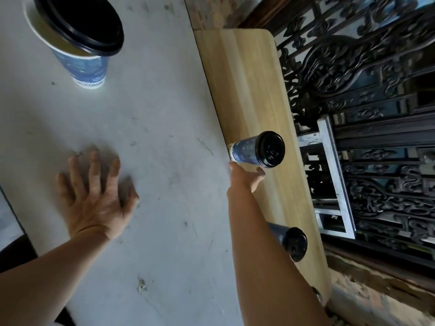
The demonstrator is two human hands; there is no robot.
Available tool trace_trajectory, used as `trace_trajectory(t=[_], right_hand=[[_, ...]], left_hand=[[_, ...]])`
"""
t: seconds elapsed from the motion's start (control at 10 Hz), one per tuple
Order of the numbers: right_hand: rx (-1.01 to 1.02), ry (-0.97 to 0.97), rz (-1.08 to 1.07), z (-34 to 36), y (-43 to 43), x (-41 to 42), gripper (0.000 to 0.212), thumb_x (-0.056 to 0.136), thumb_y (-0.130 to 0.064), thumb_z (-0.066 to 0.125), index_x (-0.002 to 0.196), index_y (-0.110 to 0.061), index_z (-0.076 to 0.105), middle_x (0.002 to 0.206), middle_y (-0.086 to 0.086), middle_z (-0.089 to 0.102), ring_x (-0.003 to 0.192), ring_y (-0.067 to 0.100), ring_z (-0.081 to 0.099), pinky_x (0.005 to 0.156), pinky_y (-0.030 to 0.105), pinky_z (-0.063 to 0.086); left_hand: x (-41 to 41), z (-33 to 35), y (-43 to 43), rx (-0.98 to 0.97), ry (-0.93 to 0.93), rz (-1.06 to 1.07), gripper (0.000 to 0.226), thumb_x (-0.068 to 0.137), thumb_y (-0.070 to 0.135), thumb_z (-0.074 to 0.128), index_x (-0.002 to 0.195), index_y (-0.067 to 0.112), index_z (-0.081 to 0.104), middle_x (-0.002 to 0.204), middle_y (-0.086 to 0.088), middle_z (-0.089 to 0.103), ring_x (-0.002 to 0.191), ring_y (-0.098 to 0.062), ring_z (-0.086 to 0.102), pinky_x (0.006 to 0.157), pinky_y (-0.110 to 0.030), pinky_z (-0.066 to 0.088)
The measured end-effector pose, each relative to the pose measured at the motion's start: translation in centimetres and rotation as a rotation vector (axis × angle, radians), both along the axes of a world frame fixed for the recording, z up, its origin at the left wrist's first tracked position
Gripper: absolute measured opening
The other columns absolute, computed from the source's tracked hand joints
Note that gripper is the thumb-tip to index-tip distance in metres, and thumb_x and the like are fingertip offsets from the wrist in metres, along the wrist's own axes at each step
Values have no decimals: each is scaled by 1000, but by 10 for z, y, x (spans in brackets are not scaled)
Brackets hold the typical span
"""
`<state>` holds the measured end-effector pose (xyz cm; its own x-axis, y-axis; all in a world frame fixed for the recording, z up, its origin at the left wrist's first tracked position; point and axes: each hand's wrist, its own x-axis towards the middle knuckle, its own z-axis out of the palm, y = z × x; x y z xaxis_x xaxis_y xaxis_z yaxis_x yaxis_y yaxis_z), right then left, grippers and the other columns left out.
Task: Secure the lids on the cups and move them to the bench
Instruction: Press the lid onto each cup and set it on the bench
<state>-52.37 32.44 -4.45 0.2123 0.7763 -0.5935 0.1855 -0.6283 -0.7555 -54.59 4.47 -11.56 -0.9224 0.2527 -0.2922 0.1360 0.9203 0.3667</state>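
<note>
The right hand [247, 178], fingers apart and empty, reaches over the table's edge just beside a lidded blue cup [257, 149] standing on the wooden bench [244, 78]; contact cannot be judged. A second lidded cup [290, 241] stands on the bench nearer the person. The left hand [94, 196] rests flat on the grey table [153, 137], fingers spread. A third cup [82, 57] stands on the table, its black lid [80, 20] tilted and unseated. Placement appears complete for two cups; the next move calls for pressing that lid down, then carrying the cup across.
</note>
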Motion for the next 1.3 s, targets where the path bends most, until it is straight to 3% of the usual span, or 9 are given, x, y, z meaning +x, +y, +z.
trace_trajectory(t=[0.1,0.4,0.5,0.7,0.8,0.9,1.1,1.2,1.3], right_hand=[[185,-806,618,-2,-41,8,59,87,-19,65,141,-13,41,140,15,47,127,36,46,98,43,40],[369,-933,944,-42,-205,35,63,84,-25,61,145,-28,48,153,5,40,134,31,41,100,48,45],[244,-957,944,-34,-223,24,68,88,-23,60,152,-26,38,159,6,30,141,31,31,104,48,42],[-24,-949,770,-17,-215,-21,64,87,-22,61,146,-8,40,158,14,27,138,38,32,112,42,33],[-116,-916,721,-13,-226,-49,68,87,-22,59,150,-11,33,158,12,24,136,38,32,111,41,33],[-145,-921,803,-6,-252,-79,68,89,-21,58,151,-16,29,157,12,20,135,37,30,105,42,40],[-234,-738,975,15,-266,-121,41,91,-28,58,132,-23,58,150,8,35,131,34,44,104,33,41],[-155,-496,792,45,-242,-148,31,90,-20,62,121,-19,69,128,5,67,119,24,61,95,26,47],[67,-303,596,83,-218,-173,22,89,-17,63,110,-21,70,109,2,72,105,24,67,78,28,51]], left_hand=[[-2,2,-1,17,-7,-10,80,82,58,40,153,24,31,167,-9,9,153,-41,-5,120,-55,-11],[-8,3,-2,-35,-118,-86,61,99,42,32,157,27,21,169,-5,-8,150,-32,-27,117,-45,-28],[-15,12,-15,14,-149,-231,60,101,37,33,158,22,21,167,-16,2,151,-46,-7,119,-46,-25],[-116,-9,-72,183,55,-1124,63,98,39,38,151,6,38,160,-27,26,151,-46,6,121,-54,17],[-221,-20,-96,263,192,-1591,59,98,43,47,150,16,45,161,-17,32,149,-40,28,117,-54,33],[-311,-9,-115,239,224,-1551,49,99,39,47,145,22,53,160,-13,35,147,-36,34,118,-54,29],[-390,27,-112,150,32,-1045,42,85,21,64,126,13,63,145,-16,53,134,-40,48,98,-52,45],[-385,46,-78,246,-242,-831,65,80,10,77,140,13,50,144,-11,51,131,-33,51,100,-45,48],[-370,66,-52,412,-540,-788,92,73,12,83,149,30,34,148,5,42,129,-15,52,94,-31,50]])
